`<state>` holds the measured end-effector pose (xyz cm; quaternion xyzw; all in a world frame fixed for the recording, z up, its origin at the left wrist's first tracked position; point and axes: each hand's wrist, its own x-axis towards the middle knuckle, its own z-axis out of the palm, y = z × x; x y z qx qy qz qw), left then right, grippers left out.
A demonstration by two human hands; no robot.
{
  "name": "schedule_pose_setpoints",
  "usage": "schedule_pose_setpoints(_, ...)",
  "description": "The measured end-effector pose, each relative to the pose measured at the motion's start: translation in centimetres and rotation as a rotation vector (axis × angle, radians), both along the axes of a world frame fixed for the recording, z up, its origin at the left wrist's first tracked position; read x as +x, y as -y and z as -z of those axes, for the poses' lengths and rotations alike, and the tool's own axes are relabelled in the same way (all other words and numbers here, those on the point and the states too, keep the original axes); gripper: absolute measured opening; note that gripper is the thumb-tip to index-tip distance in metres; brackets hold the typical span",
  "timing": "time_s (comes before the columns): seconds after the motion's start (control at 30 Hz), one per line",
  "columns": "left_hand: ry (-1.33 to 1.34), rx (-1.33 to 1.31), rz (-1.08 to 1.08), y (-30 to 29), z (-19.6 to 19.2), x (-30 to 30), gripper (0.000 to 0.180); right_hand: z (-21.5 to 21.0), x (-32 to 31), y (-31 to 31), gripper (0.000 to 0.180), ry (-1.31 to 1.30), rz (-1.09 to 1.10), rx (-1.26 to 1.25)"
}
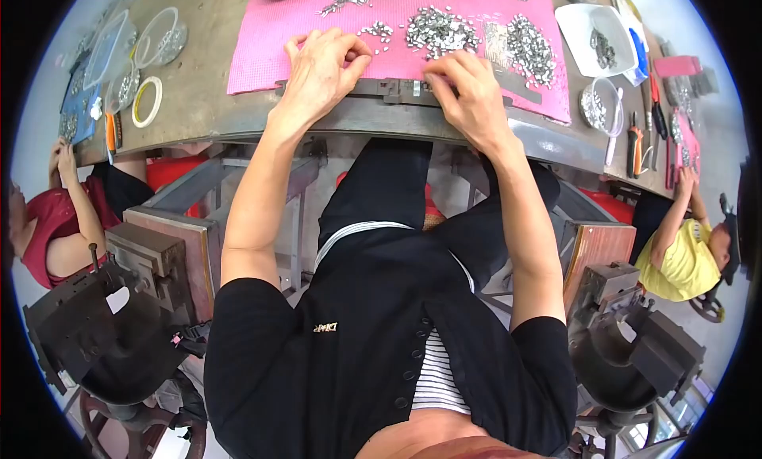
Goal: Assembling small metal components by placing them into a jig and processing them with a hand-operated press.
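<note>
A long dark metal bar fixture (401, 91) lies along the front edge of the pink textured mat (262, 50). Over its left part rests my left hand (321, 71), fingers curled and thumb close to the forefinger; whatever is between them is hidden. My right hand (474, 98) bends over the fixture's right part with thumb and fingertips drawn together, beside small silver pieces seated in the bar. I cannot make out what its fingertips hold. Just beyond my hands is a large pile of small silver metal parts (439, 32), with a smaller cluster (378, 32) to its left.
Another pile of silver parts (530, 50) lies at the mat's right. A white tub (567, 30), a clear cup (595, 109) and orange-handled pliers (635, 145) stand further right. At left are a tape roll (147, 102) and clear containers (163, 38). Co-workers sit on both sides.
</note>
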<state>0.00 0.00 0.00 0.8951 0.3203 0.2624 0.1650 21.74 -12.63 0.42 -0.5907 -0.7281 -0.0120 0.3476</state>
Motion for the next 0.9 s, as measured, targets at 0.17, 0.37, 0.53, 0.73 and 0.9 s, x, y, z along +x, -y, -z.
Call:
schedule_pose_setpoints(0.17,-0.018,-0.005,-0.013,0.2,-0.1,0.0,0.011,0.5,-1.9,-4.9,0.009,0.033,-0.029,0.05)
schedule_pose_setpoints(0.37,0.057,0.048,-0.009,0.2,0.5,0.3,0.008,1.0,-1.8,-6.7,0.009,0.176,-0.037,0.001)
schedule_pose_setpoints(0.53,0.147,0.057,0.097,2.8,-0.5,1.8,0.008,-0.4,0.7,-2.9,0.008,-0.102,0.002,-0.08)
schedule_pose_setpoints(0.73,0.181,0.029,0.217,5.0,0.2,4.4,0.01,-0.8,1.1,2.4,0.013,-0.082,0.034,-0.046)
schedule_pose_setpoints(0.9,0.216,0.133,0.202,5.6,0.9,5.2,0.012,0.0,0.5,2.9,0.015,0.0,0.037,0.023)
